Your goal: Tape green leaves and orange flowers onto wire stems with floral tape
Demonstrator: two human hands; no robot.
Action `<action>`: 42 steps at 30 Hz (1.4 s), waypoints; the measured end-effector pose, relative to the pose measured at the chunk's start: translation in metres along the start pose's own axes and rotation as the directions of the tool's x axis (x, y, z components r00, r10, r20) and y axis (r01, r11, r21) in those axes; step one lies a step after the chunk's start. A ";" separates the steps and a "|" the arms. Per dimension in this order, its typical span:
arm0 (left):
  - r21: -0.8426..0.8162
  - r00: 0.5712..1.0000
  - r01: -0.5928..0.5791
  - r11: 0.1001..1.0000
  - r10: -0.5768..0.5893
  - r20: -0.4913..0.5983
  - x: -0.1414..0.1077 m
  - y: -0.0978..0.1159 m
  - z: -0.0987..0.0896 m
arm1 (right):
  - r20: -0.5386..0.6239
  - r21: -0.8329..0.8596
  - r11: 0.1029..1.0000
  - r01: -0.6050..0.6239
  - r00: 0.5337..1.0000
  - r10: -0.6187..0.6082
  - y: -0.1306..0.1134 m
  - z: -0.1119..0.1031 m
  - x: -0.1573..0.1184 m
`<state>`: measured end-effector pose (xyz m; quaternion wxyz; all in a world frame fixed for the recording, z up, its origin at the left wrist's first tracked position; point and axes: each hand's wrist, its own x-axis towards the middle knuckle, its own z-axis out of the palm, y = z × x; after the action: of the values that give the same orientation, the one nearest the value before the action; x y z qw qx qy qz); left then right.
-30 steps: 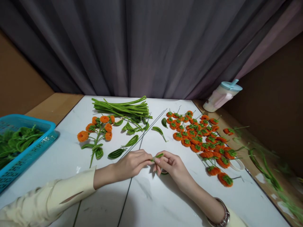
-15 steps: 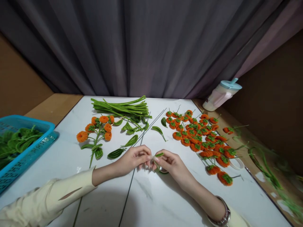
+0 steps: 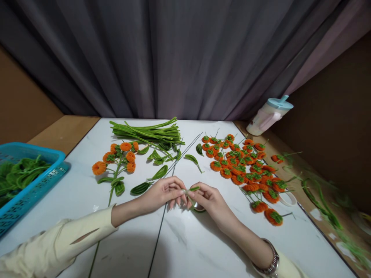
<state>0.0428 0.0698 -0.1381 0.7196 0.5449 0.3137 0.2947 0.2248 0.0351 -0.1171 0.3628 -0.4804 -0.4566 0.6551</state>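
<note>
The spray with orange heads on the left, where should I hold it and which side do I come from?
I'd pinch the spray by its lower stem, coming from your side: that stretch is thin and bare and points towards you, while the leaves and orange heads sit farther up.

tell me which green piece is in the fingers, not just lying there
The small green piece pinched in the right hand; loose leaves lie on the white table or in the blue basket.
</note>
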 end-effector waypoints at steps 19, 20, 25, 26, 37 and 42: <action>0.002 0.999 0.026 1.000 -0.026 0.031 0.000 -0.004 -0.003 | 0.007 0.019 1.000 0.000 1.000 0.000 -0.003 0.001 -0.002; -0.009 0.999 0.030 1.000 -0.030 0.036 0.000 -0.004 -0.002 | 0.014 0.016 1.000 0.003 1.000 -0.003 -0.003 0.001 -0.002; -0.043 0.999 0.028 0.999 -0.027 0.016 -0.002 -0.002 0.002 | 0.034 0.011 1.000 0.017 0.999 -0.017 -0.003 0.001 -0.001; -0.033 1.000 0.022 0.999 -0.022 0.004 -0.003 -0.002 0.003 | 0.037 0.012 1.000 0.017 0.999 -0.018 -0.003 0.001 -0.001; 0.065 0.997 -0.012 0.998 0.017 -0.080 -0.004 0.000 0.006 | 0.083 0.045 0.998 0.032 0.996 -0.036 0.002 -0.003 0.002; 0.086 0.994 -0.038 0.996 0.046 -0.102 -0.005 0.001 0.008 | 0.089 0.051 0.998 0.035 0.995 -0.039 0.002 -0.002 0.001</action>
<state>0.0458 0.0613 -0.1352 0.6725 0.5650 0.3512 0.3243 0.2262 0.0362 -0.1196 0.3659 -0.4328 -0.4648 0.6802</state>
